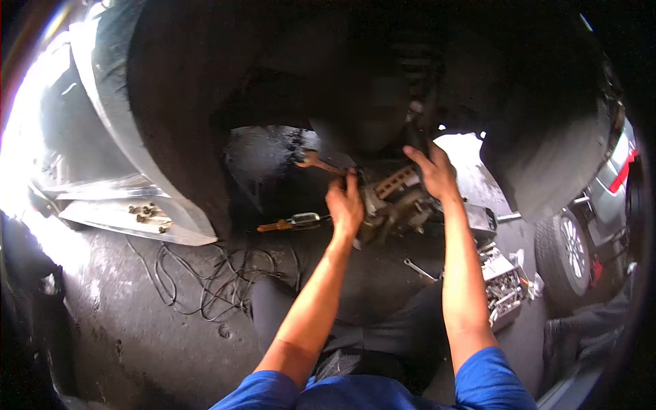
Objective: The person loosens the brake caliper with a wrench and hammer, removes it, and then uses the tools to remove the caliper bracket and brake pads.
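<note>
My left hand (345, 207) is closed at the end of an open-end wrench (316, 161), whose jaw points left inside the wheel well. Just right of that hand sits the hub and brake assembly (393, 205), with a slotted rusty edge. My right hand (439, 174) is up beside it, thumb to the left, fingers curled round a dark upright part (418, 140). Deep shadow hides what that part is. Above it, a coil spring (417, 65) shows faintly. A work lamp with an orange handle (290, 222) lies left of my left hand.
Looped black cable (205, 280) covers floor at the left. Several nuts (147, 215) rest on the car's sill. A wrench (420, 269) is on the floor, near a toolbox full of sockets (504, 294). A wheel (564, 251) stands at the right by another car.
</note>
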The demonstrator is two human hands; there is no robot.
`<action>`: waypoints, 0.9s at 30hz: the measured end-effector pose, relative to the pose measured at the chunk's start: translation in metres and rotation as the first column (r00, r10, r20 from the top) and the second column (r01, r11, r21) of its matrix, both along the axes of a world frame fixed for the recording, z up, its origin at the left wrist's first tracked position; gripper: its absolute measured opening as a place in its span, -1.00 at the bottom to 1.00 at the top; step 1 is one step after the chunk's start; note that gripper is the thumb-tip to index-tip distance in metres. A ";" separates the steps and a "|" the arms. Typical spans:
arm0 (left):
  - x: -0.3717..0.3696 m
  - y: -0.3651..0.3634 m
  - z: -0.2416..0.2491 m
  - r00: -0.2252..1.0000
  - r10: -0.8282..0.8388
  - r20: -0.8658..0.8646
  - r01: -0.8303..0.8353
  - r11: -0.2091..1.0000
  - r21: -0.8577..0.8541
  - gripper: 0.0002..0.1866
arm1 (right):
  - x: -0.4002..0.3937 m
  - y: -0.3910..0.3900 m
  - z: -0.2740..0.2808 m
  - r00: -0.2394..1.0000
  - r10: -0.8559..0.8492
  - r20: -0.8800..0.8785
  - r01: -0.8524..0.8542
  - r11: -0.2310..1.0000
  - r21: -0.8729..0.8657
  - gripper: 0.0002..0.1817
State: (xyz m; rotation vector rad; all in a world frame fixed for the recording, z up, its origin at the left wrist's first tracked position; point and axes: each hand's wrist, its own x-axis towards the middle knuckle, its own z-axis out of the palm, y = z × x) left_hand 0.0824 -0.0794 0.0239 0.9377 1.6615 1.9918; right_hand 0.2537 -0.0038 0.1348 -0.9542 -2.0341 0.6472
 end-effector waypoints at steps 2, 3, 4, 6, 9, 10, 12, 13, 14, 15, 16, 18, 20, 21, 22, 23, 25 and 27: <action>0.003 0.007 -0.007 0.998 0.055 -0.024 -0.050 0.986 0.157 -0.57 | 0.000 -0.002 0.002 1.000 -0.028 -0.006 0.028 1.000 0.012 -0.30; 0.003 0.004 -0.001 0.997 0.070 -0.032 -0.063 0.985 0.160 -0.55 | 0.000 -0.008 0.006 0.999 -0.002 -0.042 0.003 1.000 0.014 -0.32; 0.005 0.000 0.004 0.997 0.064 -0.040 -0.059 0.992 0.109 -0.53 | 0.003 -0.010 0.006 0.995 -0.035 -0.088 0.040 0.998 0.055 -0.35; 0.008 -0.002 0.008 0.998 0.061 0.017 -0.062 0.998 0.028 -0.48 | 0.004 -0.015 0.005 0.980 -0.084 -0.179 0.108 0.986 0.128 -0.43; 0.007 -0.004 0.006 0.994 0.087 -0.058 -0.087 0.996 0.009 -0.44 | 0.004 -0.044 0.023 0.784 0.071 -0.616 -0.160 0.983 -0.090 -0.49; 0.006 -0.001 0.003 0.994 0.087 -0.060 -0.085 0.996 0.043 -0.45 | 0.001 -0.064 0.036 0.695 0.072 -0.715 -0.277 0.945 -0.173 -0.53; 0.004 0.002 -0.002 0.999 0.042 -0.032 -0.041 0.998 0.045 -0.50 | -0.014 -0.081 0.035 0.630 -0.035 -0.776 -0.295 0.913 -0.281 -0.53; 0.002 0.007 -0.010 0.998 0.053 -0.028 -0.050 0.992 0.115 -0.53 | -0.024 -0.092 0.034 0.594 -0.089 -0.800 -0.296 0.900 -0.320 -0.54; -0.009 0.024 -0.032 1.000 0.021 -0.023 -0.016 0.978 0.206 -0.55 | -0.038 -0.083 0.014 0.624 -0.022 -0.781 -0.294 0.920 -0.260 -0.56; -0.015 0.037 -0.049 1.000 -0.017 -0.016 0.022 0.955 0.295 -0.56 | -0.045 -0.089 0.009 0.647 0.008 -0.762 -0.303 0.921 -0.247 -0.61; -0.007 0.029 -0.036 0.981 -0.148 0.122 0.099 0.937 0.336 -0.59 | -0.052 -0.095 0.005 0.669 0.039 -0.742 -0.312 0.921 -0.233 -0.66; -0.011 0.023 -0.040 0.954 -0.290 0.074 0.218 0.843 0.491 -0.70 | -0.065 -0.093 -0.011 0.706 0.041 -0.707 -0.508 0.725 -0.465 -0.73; -0.017 0.027 -0.047 0.962 -0.241 0.128 0.172 0.899 0.403 -0.77 | -0.068 -0.093 -0.014 0.743 0.072 -0.665 -0.519 0.690 -0.504 -0.73; -0.004 0.012 -0.026 0.992 -0.128 -0.003 0.123 0.947 0.297 -0.78 | -0.067 -0.089 -0.014 0.751 0.079 -0.655 -0.501 0.714 -0.489 -0.72; -0.001 0.011 -0.025 0.992 -0.075 -0.099 0.101 0.951 0.291 -0.77 | -0.063 -0.087 -0.007 0.733 0.091 -0.674 -0.513 0.725 -0.460 -0.72; -0.004 0.013 -0.030 0.985 -0.142 -0.098 0.169 0.913 0.371 -0.72 | -0.056 -0.089 0.003 0.717 0.100 -0.690 -0.522 0.733 -0.436 -0.72; -0.007 0.020 -0.038 0.989 -0.091 -0.117 0.130 0.909 0.396 -0.65 | -0.054 -0.088 0.004 0.738 0.064 -0.672 -0.405 0.838 -0.365 -0.74; -0.012 0.018 -0.043 0.984 -0.117 -0.133 0.158 0.919 0.360 -0.67 | -0.062 -0.097 0.001 0.770 -0.017 -0.638 -0.276 0.893 -0.356 -0.73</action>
